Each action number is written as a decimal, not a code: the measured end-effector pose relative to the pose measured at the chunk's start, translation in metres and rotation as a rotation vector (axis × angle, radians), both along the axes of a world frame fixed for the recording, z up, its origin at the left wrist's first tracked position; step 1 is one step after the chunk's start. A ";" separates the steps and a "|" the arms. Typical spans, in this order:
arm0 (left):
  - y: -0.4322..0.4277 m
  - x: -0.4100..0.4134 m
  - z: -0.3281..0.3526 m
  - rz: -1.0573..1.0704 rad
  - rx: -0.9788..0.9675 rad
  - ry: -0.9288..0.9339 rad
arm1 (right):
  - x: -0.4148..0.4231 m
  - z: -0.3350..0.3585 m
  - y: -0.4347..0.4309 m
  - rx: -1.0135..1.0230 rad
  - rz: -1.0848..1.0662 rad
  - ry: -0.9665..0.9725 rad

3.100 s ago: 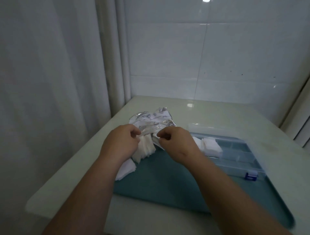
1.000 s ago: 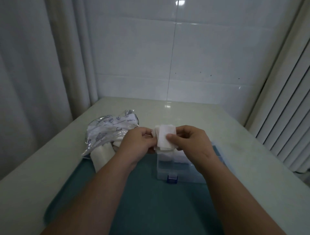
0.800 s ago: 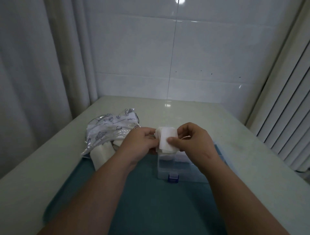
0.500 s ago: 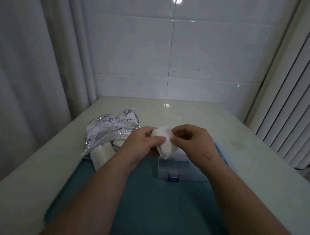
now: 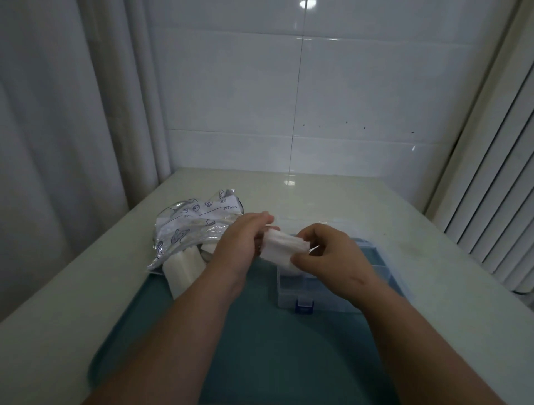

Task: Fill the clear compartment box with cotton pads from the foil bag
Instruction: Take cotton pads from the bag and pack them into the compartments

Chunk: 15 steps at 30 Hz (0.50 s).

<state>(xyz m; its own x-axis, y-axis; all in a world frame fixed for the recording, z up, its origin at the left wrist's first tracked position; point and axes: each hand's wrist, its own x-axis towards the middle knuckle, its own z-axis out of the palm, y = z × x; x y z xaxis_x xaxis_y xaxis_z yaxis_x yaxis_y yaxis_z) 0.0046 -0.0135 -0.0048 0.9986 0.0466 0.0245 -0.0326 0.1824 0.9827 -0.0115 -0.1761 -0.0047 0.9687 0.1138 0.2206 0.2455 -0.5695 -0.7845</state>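
Foil bag [image 5: 190,228] spills pads [image 5: 185,268]; left hand [image 5: 239,245], right hand [image 5: 332,254] pinch stack [image 5: 284,250] over clear box [image 5: 294,293].

Head-worn camera looks forward and down across the table [image 5: 404,214], close above the left hand [image 5: 239,242] and right hand [image 5: 332,254].

Ahead I see a wall [image 5: 361,86] of large glossy white tiles, with a bright spot of light [image 5: 307,4] glaring at its top edge. A pale curtain [image 5: 57,115] hangs in folds on the left, and white vertical slats [image 5: 491,196] stand on the right. A pale, shiny table [image 5: 332,196] sits between them. The room looks dim.
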 end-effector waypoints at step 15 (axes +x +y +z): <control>-0.024 -0.005 -0.014 0.187 0.404 -0.078 | -0.001 -0.003 0.007 -0.177 -0.018 -0.007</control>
